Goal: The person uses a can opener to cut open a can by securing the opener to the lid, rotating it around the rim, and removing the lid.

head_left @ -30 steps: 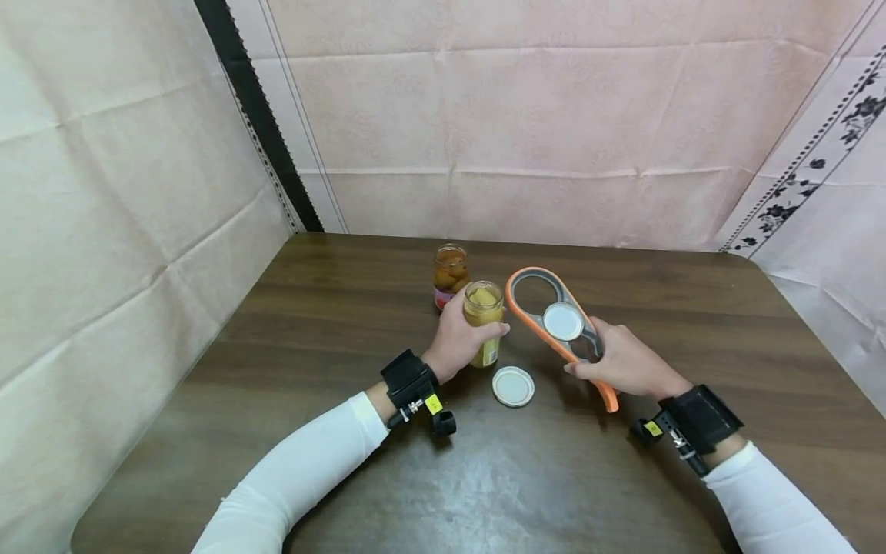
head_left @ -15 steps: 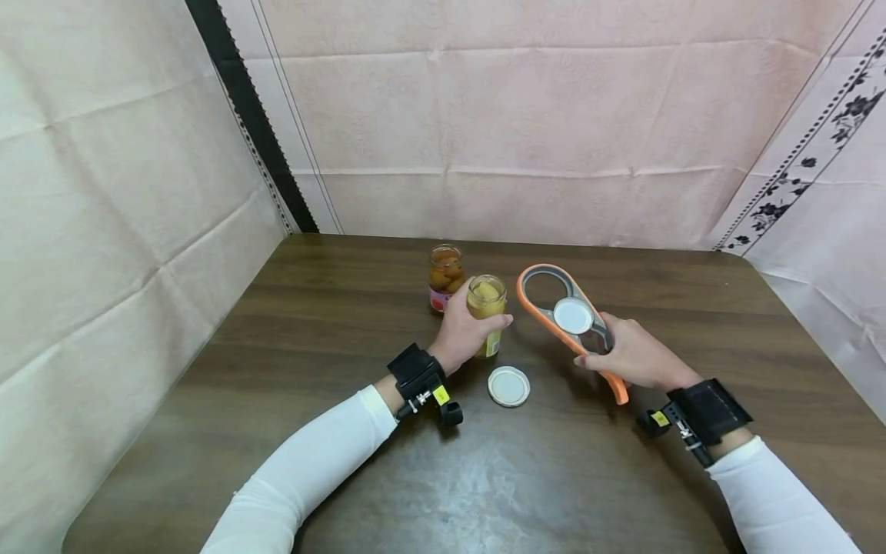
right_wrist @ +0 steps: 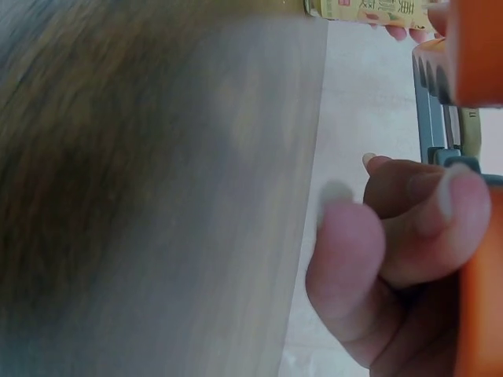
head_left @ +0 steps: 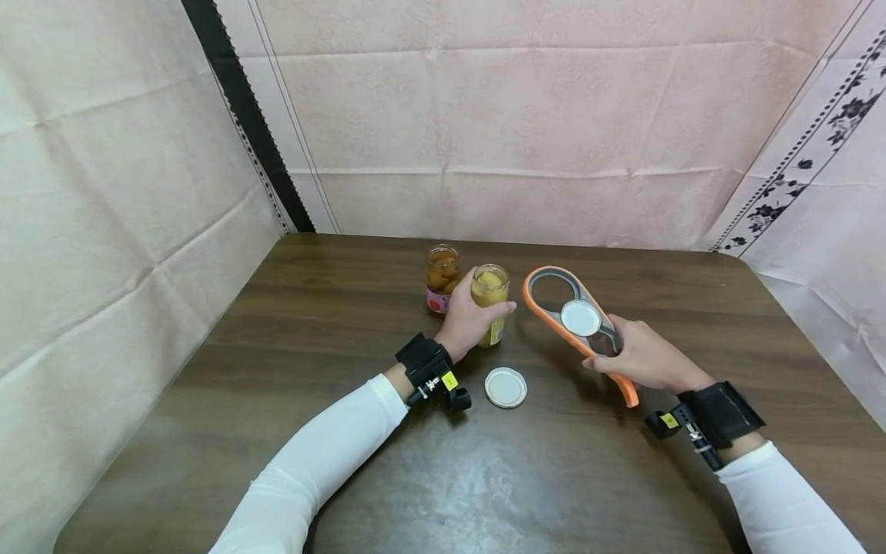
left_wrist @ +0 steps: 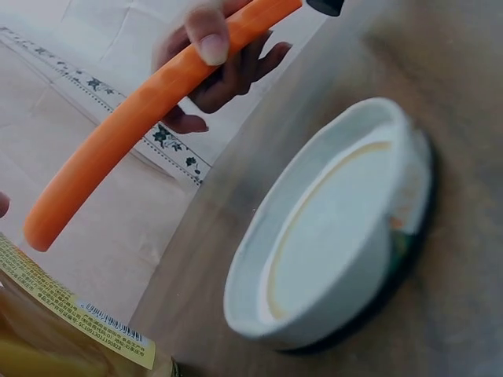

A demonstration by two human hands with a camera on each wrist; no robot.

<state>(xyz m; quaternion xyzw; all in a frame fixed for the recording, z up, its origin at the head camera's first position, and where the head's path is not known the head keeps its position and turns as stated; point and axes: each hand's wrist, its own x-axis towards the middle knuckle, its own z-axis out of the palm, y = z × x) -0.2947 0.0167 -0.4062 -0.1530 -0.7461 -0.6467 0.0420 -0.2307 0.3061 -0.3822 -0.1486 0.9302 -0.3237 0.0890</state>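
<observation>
My left hand [head_left: 469, 317] grips an open glass jar of yellow fruit [head_left: 490, 286], its thumb across the near side. Just behind and left of it stands an uncapped jar of orange-brown fruit [head_left: 443, 269] with a pink label. My right hand [head_left: 647, 355] holds an orange-and-grey jar opener [head_left: 554, 322] by its handle end, above the table. A round white lid [head_left: 581, 318] sits in one of the opener's rings. Between the hands a white lid [head_left: 506, 387] lies inside-up on the table. In the left wrist view that lid [left_wrist: 330, 228] looms large below the opener's orange rim [left_wrist: 118, 141].
The brown wood-grain table [head_left: 443, 469] extends toward the person. Pale cloth hangs [head_left: 540, 138] rise behind it and along its left side, and a floral border [head_left: 789, 185] runs down at the right.
My left hand has moved the yellow fruit jar away from the person, farther from the loose lid. My right hand has shifted slightly right with the jar opener still in its grip.
</observation>
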